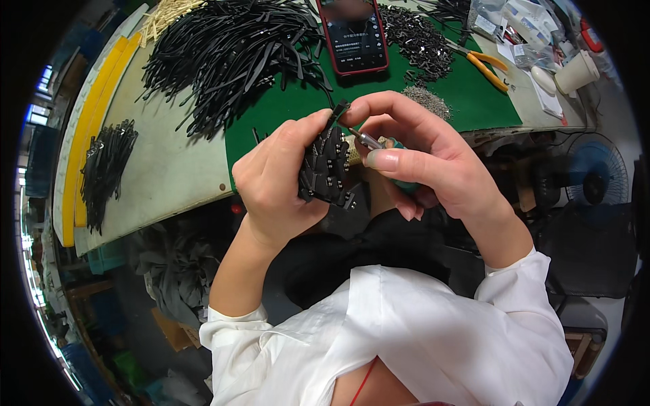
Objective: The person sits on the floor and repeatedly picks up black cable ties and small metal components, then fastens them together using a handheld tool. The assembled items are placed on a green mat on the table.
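Note:
My left hand (271,162) is closed round a bunch of black eyeglass temples (325,166), their ends with small metal hinge parts facing me. At the top of the bunch, a small black piece (338,108) sticks up between the fingertips of both hands. A screwdriver (369,141) with a green handle lies in my right hand (440,152), gripped by thumb and curled fingers. Its shaft points left toward the bunch, and the index finger reaches over it to the black piece. Whether the tip touches a screw is too small to tell.
On the green mat (474,111) lie a heap of black temples (237,57), a red-cased phone (353,40), small black parts (426,47), tiny screws (430,101) and orange-handled pliers (489,71). Another temple bundle (105,169) lies left. A paper cup (575,73) and a fan (596,169) are at right.

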